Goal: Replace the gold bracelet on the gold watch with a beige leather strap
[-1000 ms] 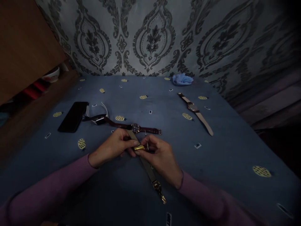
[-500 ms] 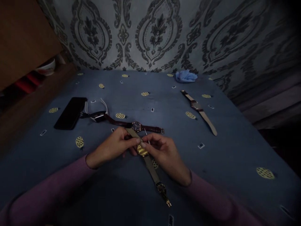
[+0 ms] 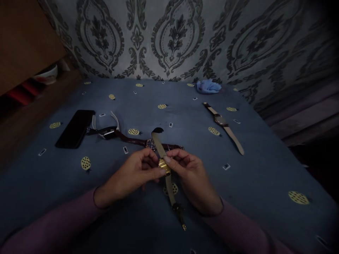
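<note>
"Where's our gold watch?"
"Near, mid-bench; our left hand and right hand pinch its case."
"Likely light, slippery; soft strap."
"We'd grip the case's edges."

On the side nearer the black smartphone, the left hand emerges bare from a long, snug, dusky purple left sleeve, its left cuff closing at the wrist. Farther from the smartphone, the bare right hand has a matching, finely ribbed right sleeve, dark-edged at the right cuff.
</note>
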